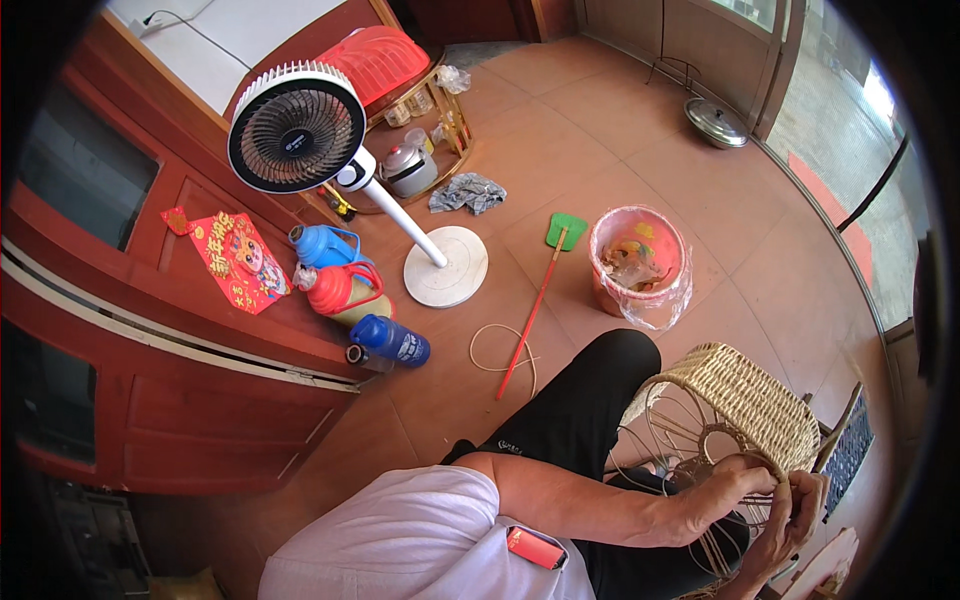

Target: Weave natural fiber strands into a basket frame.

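A half-woven basket (745, 395) of pale straw-coloured cord rests at my knees on the right. Its woven wall faces up and away, and thin bare spokes (680, 425) fan out below it around a small ring. My left hand (735, 490) reaches across and grips the basket's near edge, fingers bent. Beside it, my right hand (797, 515) pinches the same edge at the corner, the two hands almost touching. Any strand between the fingertips is too small to make out.
A pink bin (640, 285) with a plastic liner stands ahead, beside a green-headed fly swatter (545, 285) and a loop of cane (490, 345). Farther left are a white standing fan (445, 265), thermos flasks (340, 290) and a blue bottle (395, 340). A pot lid (716, 122) lies near the doorway.
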Motion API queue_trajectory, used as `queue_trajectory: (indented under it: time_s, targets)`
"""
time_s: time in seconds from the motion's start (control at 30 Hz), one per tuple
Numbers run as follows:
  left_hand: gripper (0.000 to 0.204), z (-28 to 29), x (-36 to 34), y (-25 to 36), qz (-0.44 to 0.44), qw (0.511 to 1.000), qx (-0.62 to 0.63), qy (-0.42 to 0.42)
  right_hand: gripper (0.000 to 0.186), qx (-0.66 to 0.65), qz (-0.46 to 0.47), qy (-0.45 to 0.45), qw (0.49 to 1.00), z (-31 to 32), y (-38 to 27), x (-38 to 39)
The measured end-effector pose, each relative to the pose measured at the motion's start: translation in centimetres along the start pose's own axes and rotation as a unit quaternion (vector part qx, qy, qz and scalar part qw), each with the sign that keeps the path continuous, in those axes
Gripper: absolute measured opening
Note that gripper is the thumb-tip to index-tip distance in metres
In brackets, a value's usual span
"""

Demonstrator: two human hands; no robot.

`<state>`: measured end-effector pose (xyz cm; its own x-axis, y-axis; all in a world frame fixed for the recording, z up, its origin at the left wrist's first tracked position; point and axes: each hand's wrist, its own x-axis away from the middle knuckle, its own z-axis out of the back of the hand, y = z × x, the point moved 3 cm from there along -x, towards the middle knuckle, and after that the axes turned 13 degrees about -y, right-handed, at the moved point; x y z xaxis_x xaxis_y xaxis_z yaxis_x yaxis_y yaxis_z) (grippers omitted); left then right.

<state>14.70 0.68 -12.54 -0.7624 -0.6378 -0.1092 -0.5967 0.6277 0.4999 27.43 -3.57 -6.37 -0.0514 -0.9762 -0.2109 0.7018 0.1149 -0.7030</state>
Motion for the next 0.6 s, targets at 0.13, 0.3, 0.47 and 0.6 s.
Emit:
queue_trajectory:
  time_s: [0.13,0.3,0.47,0.6]
  targets:
    - [0.028,0.0,-0.3,-0.2,-0.023,1.0,0.02,-0.002,0.009,-0.041,-0.009,0.008,0.999,-0.4,0.5,-0.2]
    - [0.023,0.4,-0.5,-1.4,-0.041,0.999,0.035,-0.003,0.013,-0.108,-0.052,0.036,0.992,0.4,2.6,0.3]
    - [0.028,0.9,-1.1,-1.5,-0.044,0.997,-0.05,-0.029,0.016,-0.098,-0.087,0.026,0.991,0.1,1.7,0.2]
    - [0.026,0.2,-0.2,-1.1,-0.047,0.998,0.042,0.007,0.017,-0.098,-0.057,0.017,0.993,0.0,2.8,-0.1]
